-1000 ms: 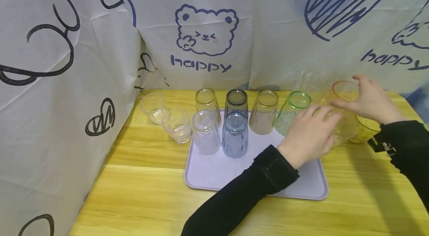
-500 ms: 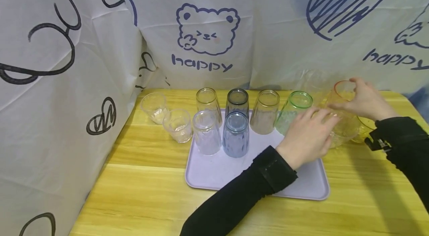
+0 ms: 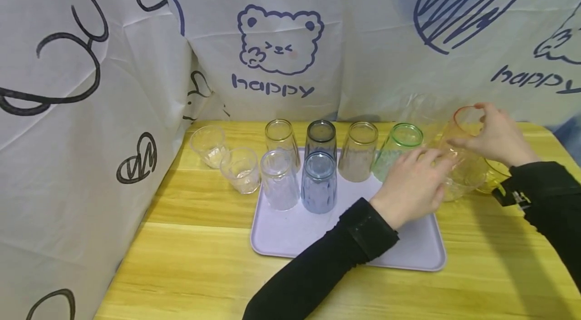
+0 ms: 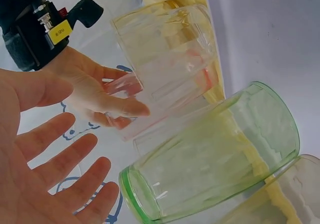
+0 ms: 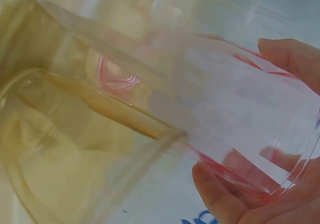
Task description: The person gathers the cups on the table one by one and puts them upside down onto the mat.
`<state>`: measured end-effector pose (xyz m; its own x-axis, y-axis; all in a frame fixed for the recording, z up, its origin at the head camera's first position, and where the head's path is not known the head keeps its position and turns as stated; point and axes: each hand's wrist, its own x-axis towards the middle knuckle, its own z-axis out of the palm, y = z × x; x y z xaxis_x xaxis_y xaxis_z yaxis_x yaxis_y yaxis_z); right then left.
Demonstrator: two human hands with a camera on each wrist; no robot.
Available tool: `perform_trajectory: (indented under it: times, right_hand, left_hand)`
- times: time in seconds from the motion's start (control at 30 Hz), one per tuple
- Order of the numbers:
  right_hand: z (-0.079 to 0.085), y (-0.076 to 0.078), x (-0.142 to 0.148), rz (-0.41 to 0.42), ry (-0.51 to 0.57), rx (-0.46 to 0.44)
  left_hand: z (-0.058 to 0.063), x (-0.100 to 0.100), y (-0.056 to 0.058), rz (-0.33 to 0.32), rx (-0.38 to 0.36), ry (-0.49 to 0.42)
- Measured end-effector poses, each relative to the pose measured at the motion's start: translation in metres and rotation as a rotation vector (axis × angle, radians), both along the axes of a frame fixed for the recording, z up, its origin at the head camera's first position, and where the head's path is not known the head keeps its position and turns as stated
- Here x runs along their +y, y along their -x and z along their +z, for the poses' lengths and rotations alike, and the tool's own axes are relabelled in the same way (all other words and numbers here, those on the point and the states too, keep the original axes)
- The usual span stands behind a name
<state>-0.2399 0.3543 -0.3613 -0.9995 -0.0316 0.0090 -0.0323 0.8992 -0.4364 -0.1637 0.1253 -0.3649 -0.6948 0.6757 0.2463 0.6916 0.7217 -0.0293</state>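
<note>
My right hand [image 3: 501, 134] grips a clear red-tinted glass [image 3: 465, 120] near its upper rim, thumb on one side and fingers on the other. In the right wrist view this red-tinted glass [image 5: 240, 114] lies between thumb and fingers; I cannot tell whether its base touches the table. My left hand [image 3: 414, 184] hovers over the tray's right side, beside an upside-down green glass [image 4: 215, 154]. The left wrist view shows its fingers spread and relaxed, holding nothing. A clear glass [image 3: 465, 181] and a yellow glass [image 3: 494, 181] stand just in front of the red-tinted one.
On the lilac tray [image 3: 290, 239] several tinted glasses stand upside down, among them a blue glass [image 3: 319, 183] and a brown glass [image 3: 358, 151]. Clear tumblers [image 3: 240, 171] stand upright at its left. A printed cloth [image 3: 376, 47] hangs behind the table.
Over the last half second the red-tinted glass has risen very slightly in my right hand. My left hand has drawn back a little to the left.
</note>
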Motion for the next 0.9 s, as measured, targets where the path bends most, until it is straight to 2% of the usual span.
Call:
perform_trajectory:
  times: [0.17, 0.27, 0.43, 0.57, 0.7, 0.9]
  right_hand:
    - [0.012, -0.007, -0.004, -0.024, 0.025, 0.045]
    - [0.018, -0.012, -0.007, -0.067, 0.023, 0.082]
    - [0.023, -0.019, -0.008, -0.160, 0.004, 0.193]
    - [0.036, -0.035, -0.015, -0.194, 0.021, 0.299]
    - [0.055, -0.056, -0.029, -0.197, 0.084, 0.412]
    - [0.071, -0.078, -0.047, -0.232, 0.234, 0.552]
  left_hand:
    - [0.000, -0.008, 0.002, 0.002, -0.024, -0.037]
    - [-0.001, -0.015, 0.003, 0.010, -0.033, -0.077]
    - [-0.002, -0.027, 0.003, 0.031, -0.035, -0.192]
    - [0.001, -0.034, 0.002, 0.041, -0.059, -0.290]
    - [0.006, -0.043, -0.001, 0.032, -0.067, -0.435]
    - [0.013, -0.057, -0.005, -0.017, -0.121, -0.702]
